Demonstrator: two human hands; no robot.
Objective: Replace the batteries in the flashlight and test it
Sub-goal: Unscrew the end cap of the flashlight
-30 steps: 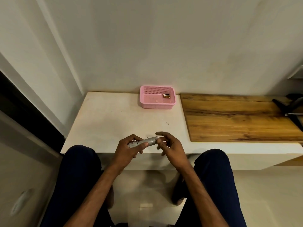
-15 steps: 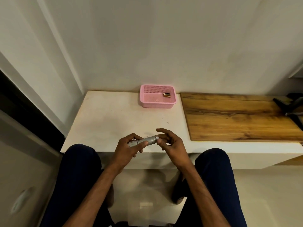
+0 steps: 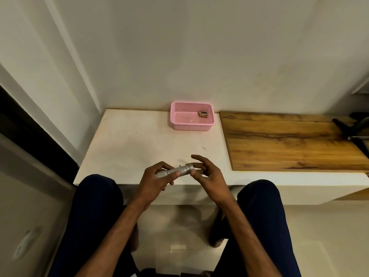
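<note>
A small silver flashlight point(image 3: 180, 170) lies nearly level over the near edge of the white ledge point(image 3: 139, 144). My left hand point(image 3: 157, 179) grips its left half, thumb on the barrel. My right hand point(image 3: 205, 172) pinches the right end cap between thumb and fingers, the other fingers spread. Two or three brown and gold batteries point(image 3: 203, 114) lie in the far right corner of a pink mesh basket point(image 3: 179, 124) at the back of the ledge.
A wooden board point(image 3: 289, 140) covers the ledge to the right of the basket. A dark tripod-like object point(image 3: 353, 128) rests on its far right end. My knees in dark trousers sit below the ledge edge. A wall rises close behind.
The flashlight and both hands have stayed in place. My right fingers have shifted around the flashlight's right end, opening out a little.
</note>
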